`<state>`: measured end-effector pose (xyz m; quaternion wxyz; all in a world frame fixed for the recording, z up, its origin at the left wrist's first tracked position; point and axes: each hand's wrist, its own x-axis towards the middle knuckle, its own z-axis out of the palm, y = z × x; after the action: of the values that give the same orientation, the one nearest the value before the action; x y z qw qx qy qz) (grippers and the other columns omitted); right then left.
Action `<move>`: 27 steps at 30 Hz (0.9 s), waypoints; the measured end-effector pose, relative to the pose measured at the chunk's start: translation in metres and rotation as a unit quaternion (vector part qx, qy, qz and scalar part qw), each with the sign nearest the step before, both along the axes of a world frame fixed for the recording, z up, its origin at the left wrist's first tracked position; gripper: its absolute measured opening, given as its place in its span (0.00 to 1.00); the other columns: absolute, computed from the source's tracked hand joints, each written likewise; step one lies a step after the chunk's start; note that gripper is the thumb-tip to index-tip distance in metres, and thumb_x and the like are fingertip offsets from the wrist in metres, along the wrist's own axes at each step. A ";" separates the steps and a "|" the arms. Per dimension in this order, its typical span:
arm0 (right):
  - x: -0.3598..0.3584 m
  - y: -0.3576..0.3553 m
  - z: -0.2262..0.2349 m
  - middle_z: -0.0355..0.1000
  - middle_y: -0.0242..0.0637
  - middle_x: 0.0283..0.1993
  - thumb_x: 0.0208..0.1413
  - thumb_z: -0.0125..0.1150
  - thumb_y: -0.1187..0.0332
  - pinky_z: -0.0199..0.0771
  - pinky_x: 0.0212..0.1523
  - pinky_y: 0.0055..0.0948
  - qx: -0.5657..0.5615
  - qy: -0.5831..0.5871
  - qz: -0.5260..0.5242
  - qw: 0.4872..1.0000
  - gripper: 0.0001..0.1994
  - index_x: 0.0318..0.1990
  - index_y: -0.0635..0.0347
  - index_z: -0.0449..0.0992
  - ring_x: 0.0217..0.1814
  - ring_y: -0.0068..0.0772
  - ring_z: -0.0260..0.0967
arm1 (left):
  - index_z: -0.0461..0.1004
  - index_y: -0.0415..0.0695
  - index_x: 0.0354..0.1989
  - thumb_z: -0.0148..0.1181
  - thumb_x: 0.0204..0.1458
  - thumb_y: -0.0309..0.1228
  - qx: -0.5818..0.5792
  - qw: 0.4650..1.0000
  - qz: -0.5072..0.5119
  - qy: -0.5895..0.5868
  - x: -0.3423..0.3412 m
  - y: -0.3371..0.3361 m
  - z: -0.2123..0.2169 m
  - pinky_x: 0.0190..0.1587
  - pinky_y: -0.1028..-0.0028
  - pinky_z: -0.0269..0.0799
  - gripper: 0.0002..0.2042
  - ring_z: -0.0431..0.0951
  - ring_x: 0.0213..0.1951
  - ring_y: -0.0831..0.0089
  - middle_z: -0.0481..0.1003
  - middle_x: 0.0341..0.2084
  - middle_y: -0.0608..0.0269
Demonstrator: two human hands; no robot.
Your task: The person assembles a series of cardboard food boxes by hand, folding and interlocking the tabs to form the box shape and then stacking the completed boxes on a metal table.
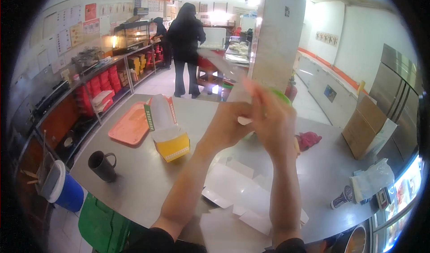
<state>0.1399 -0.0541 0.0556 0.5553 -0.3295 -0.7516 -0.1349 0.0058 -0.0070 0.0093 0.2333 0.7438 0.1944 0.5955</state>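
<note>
My two hands are raised close together above a metal table [134, 195]. My left hand [229, 122] is closed, fingers curled towards the right one. My right hand [274, 118] is closed too, its fingers pressed together and blurred by motion. A pale, see-through streak [226, 67] stretches up and left from the right fingers; it is too smeared to name. A small pale bit shows between the hands. Partly hidden behind them is a green container [282, 96]. Under my forearms lie flat white cardboard pieces [237, 186] with fold lines.
On the left are a yellow box [174, 149] with a paper-lined box [160, 113] behind it, an orange tray [130, 124] and a dark mug [103, 167]. To the right are a red cloth [309, 140], a cardboard box [365, 125] and a patterned cup [341, 198]. A person [186, 47] stands beyond the table.
</note>
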 end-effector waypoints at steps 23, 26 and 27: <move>0.008 -0.030 0.023 0.79 0.39 0.36 0.52 0.74 0.79 0.75 0.33 0.24 0.081 0.121 0.115 0.983 0.08 0.40 0.59 0.86 0.32 0.27 0.76 | 0.77 0.33 0.48 0.67 0.55 0.14 0.070 0.953 -0.034 -0.294 -0.018 -0.048 0.042 0.50 0.76 0.82 0.12 0.85 0.45 0.72 0.83 0.44 0.52; -0.002 -0.035 0.026 0.78 0.39 0.36 0.51 0.74 0.78 0.74 0.35 0.24 0.086 0.127 0.106 0.983 0.08 0.39 0.59 0.85 0.34 0.28 0.77 | 0.77 0.32 0.48 0.67 0.55 0.14 0.095 0.956 0.026 -0.276 -0.017 -0.041 0.035 0.50 0.76 0.82 0.13 0.85 0.45 0.73 0.83 0.43 0.53; -0.005 -0.037 0.026 0.78 0.38 0.36 0.51 0.74 0.78 0.74 0.35 0.25 0.084 0.116 0.089 0.986 0.08 0.39 0.59 0.85 0.35 0.29 0.77 | 0.77 0.32 0.49 0.67 0.55 0.14 0.091 0.955 0.034 -0.279 -0.014 -0.042 0.036 0.50 0.76 0.81 0.13 0.85 0.45 0.73 0.83 0.43 0.53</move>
<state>0.1353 -0.0913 0.0819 0.6742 -0.2268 -0.6945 -0.1081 -0.0086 -0.0487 0.0451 0.1889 0.5588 0.0913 0.8023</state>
